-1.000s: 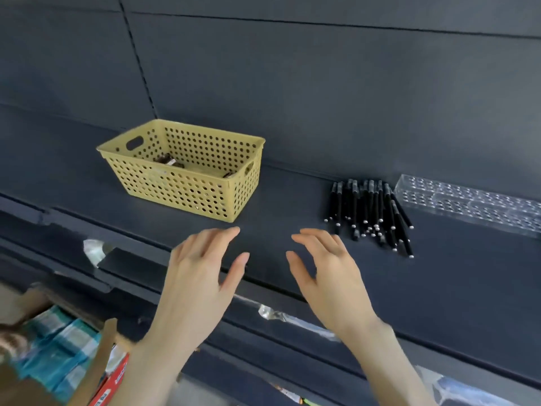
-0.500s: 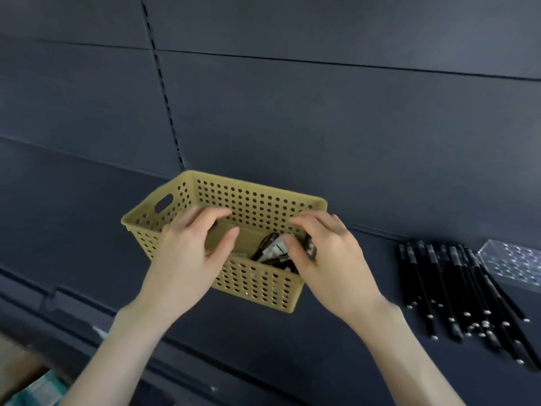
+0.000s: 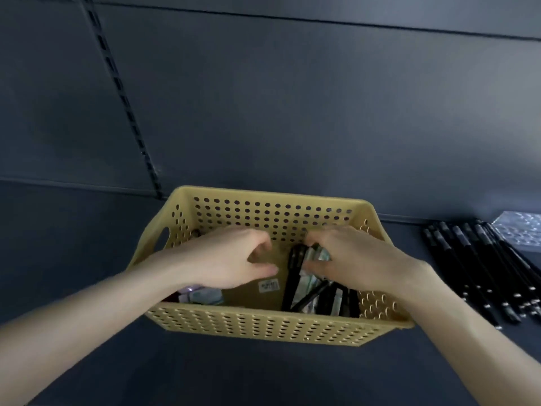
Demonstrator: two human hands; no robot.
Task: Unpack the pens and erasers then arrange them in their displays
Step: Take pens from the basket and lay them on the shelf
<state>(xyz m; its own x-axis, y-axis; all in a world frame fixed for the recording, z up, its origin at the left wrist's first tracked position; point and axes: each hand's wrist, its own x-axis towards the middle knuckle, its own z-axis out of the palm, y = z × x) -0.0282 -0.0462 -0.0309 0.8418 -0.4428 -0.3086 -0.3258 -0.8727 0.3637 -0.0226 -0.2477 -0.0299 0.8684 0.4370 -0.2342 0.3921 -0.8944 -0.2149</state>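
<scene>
The dark shelf (image 3: 263, 376) is carrying everything here, and the yellow basket (image 3: 263, 326) is sitting mid-shelf with both hands reaching inside. The right hand (image 3: 351, 259) is curling thumb and fingers round a wrapped pack of pens (image 3: 310, 285) that is leaning against the basket's right side. The left hand (image 3: 222, 262) is hovering beside it with fingers bent, too blurred to say whether it is holding anything.

Loose pens (image 3: 480, 273) are lying in a row well to the right, with the clear display (image 3: 521, 232) just beyond them. Small packets (image 3: 202, 295) are lying in the basket's near left corner.

This looks like the unpacking step: next, that pack is needing a clean lift over the rim, then both hands opening the wrapper.
</scene>
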